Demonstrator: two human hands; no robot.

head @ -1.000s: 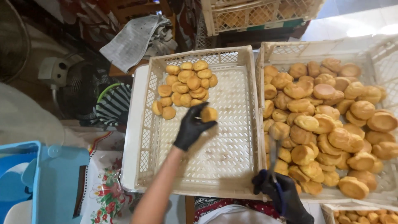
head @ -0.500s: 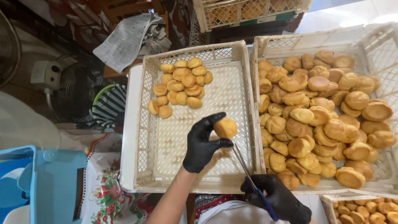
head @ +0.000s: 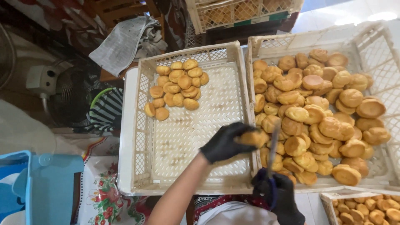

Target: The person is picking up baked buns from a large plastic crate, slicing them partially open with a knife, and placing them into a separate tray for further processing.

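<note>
At the far left a light blue plastic container [head: 46,183] stands on a cloth with red flowers [head: 102,193], and above it I see a grey fan [head: 68,93] and a folded grey cloth [head: 121,43] lying near dark clutter. Next comes a cream plastic crate [head: 143,162] on the white bench [head: 125,137]; its floor is mostly bare, and a small heap of little golden buns [head: 177,85] sits in its far left corner. The person's left hand [head: 227,141], in a black glove, is over the right wall of this crate, just where it meets the next crate. Its grip is closed around one golden bun [head: 254,137], with the fingers curled on the bun's left side; the picture is a little blurred here. Just beside the bun, a thin blade of a knife [head: 274,141] points away from the person and seems to touch the bun's right side, though I cannot tell this for sure. The right hand [head: 281,196], also in a black glove, is lower, near the bottom edge, and its grip is pressed around the dark blue handle of this knife. To the right, a second cream crate [head: 387,54] is full of bigger golden buns [head: 325,121] piled on each other. In the bottom right corner a smaller crate [head: 327,198] holds more small buns [head: 366,208].
</note>
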